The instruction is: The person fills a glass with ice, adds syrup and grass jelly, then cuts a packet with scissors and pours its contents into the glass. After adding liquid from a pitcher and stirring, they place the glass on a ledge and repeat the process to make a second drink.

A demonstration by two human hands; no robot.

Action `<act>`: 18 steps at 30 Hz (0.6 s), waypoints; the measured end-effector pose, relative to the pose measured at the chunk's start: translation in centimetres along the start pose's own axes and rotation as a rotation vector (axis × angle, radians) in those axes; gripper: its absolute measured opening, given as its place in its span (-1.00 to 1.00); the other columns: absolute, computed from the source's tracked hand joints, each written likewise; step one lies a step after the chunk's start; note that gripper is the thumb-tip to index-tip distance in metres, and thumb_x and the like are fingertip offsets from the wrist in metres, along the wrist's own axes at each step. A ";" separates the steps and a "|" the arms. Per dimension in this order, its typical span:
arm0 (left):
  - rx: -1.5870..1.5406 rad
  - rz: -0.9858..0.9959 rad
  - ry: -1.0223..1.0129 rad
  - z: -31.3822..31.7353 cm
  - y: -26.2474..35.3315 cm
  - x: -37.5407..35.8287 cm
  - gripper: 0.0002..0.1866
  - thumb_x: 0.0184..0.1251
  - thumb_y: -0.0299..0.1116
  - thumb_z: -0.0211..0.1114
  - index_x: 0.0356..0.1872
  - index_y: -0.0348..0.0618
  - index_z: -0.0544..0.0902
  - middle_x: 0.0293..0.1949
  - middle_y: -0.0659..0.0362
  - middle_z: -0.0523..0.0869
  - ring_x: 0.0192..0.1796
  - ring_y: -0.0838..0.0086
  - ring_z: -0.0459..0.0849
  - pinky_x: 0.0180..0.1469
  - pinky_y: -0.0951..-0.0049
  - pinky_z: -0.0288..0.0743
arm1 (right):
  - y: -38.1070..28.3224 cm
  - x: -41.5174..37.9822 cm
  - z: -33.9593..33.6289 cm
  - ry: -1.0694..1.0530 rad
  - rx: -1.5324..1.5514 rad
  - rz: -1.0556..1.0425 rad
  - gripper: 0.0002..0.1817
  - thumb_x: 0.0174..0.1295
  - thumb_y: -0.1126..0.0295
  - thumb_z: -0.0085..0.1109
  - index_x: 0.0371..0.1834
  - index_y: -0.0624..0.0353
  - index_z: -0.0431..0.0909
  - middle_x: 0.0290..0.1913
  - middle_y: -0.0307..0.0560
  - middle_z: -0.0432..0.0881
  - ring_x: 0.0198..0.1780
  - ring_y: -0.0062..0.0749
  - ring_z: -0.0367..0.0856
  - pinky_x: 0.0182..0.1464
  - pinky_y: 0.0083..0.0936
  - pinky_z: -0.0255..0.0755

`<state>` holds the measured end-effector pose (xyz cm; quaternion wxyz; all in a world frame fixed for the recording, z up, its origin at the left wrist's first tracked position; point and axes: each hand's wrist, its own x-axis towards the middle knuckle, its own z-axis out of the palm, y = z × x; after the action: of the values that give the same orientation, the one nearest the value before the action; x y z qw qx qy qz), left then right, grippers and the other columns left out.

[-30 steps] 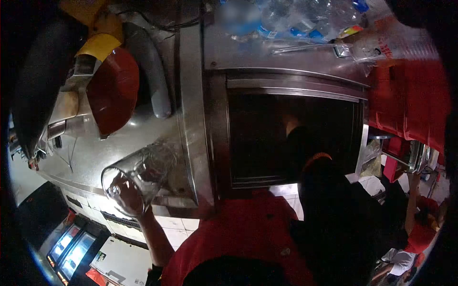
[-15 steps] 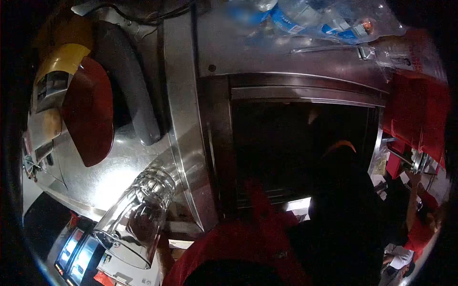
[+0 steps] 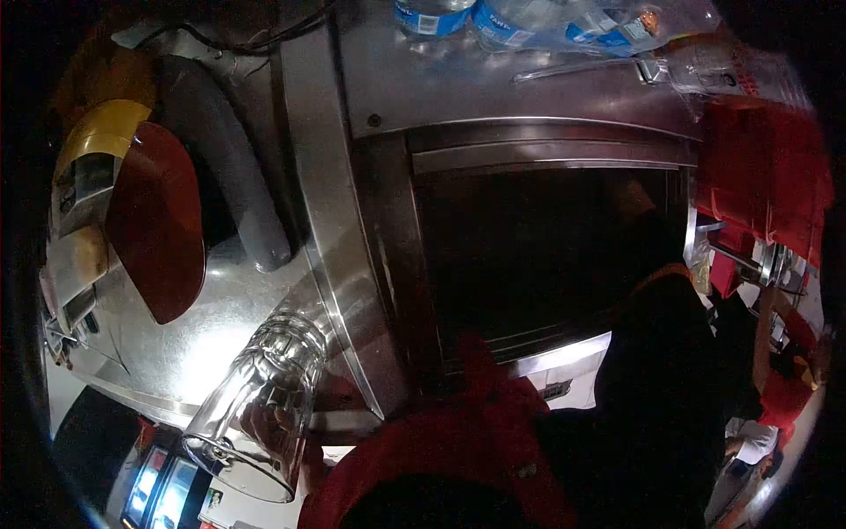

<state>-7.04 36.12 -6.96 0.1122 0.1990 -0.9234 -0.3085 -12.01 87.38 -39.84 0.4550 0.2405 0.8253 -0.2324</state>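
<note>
The tilted glass vessel (image 3: 251, 397) at seven o'clock could slip or knock the steel counter (image 3: 198, 339) if my left hand (image 3: 280, 419), seen dimly through it, supports it poorly; I can't tell how closed those fingers are. My right hand (image 3: 630, 198) reaches towards one o'clock over the dark recess (image 3: 520, 256), its grip and contents unreadable.

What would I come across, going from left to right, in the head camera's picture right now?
Dark red board → clear glass → metal-framed dark opening → large red object at the right.
</note>
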 end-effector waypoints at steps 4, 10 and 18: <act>-0.016 0.006 -0.007 -0.2 -0.3 0.0 -0.60 0.18 -0.38 0.21 0.03 -0.30 0.42 -0.03 -0.02 0.48 -0.04 0.34 0.50 -0.04 0.39 0.43 | -1.0 -0.7 -1.3 -0.004 0.004 -0.006 -0.61 0.15 0.12 0.09 -0.11 0.20 0.51 -0.13 -0.04 0.58 -0.14 -0.35 0.55 -0.02 -0.36 0.40; -0.034 -0.003 -0.005 0.0 -0.8 -0.6 -0.60 0.17 -0.37 0.21 0.03 -0.29 0.42 -0.04 -0.02 0.48 -0.04 0.33 0.50 -0.04 0.38 0.43 | -1.7 -0.6 -2.4 0.012 -0.018 -0.008 -0.62 0.16 0.13 0.08 -0.11 0.20 0.52 -0.13 -0.03 0.58 -0.14 -0.35 0.55 -0.03 -0.36 0.40; -0.033 -0.011 -0.018 0.2 -1.5 -0.7 -0.59 0.17 -0.36 0.22 0.03 -0.28 0.43 -0.05 -0.01 0.49 -0.04 0.33 0.49 -0.03 0.37 0.42 | -3.5 -1.3 -1.1 -0.034 -0.070 -0.028 -0.63 0.16 0.14 0.08 -0.13 0.20 0.52 -0.12 -0.02 0.58 -0.14 -0.35 0.55 -0.04 -0.37 0.40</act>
<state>-6.08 35.45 -8.12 0.1052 0.1996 -0.9180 -0.3261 -14.19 85.08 -37.62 0.4737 0.2087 0.8284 -0.2140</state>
